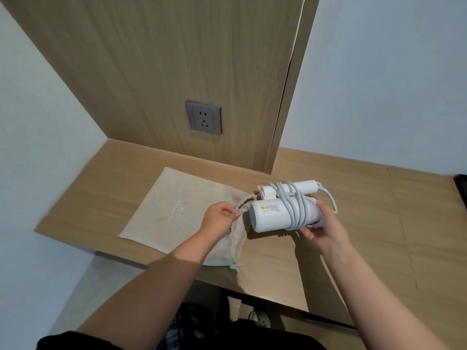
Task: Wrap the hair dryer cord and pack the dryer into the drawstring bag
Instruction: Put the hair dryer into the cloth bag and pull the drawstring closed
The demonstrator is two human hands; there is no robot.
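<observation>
While the left hand (220,218) pinches the gathered mouth of the drawstring bag (177,205) between thumb and curled fingers, the right hand (324,229) grips the hair dryer (269,216) by its rear end, just right of the bag's mouth. Dryer is white with a smooth round barrel, front end facing the bag. Its handle is folded alongside the barrel on the side away from the person. White cord (296,210) is wound several turns round barrel and handle together, and one loose loop sticks out on the side away from the bag. Label (270,207) on the barrel has a yellow warning triangle and small text, unreadable. Cannot tell if the dryer touches the tabletop (366,223).

Bag is beige, coarse weave, with faint print mid-panel. It lies flat on the tabletop except where the mouth is lifted, and its brownish drawstring shows at the pinched edge. Bag's near corner hangs over the tabletop's front edge. Behind the bag, a grey wall socket (203,120) sits in a wood panel (177,59).
</observation>
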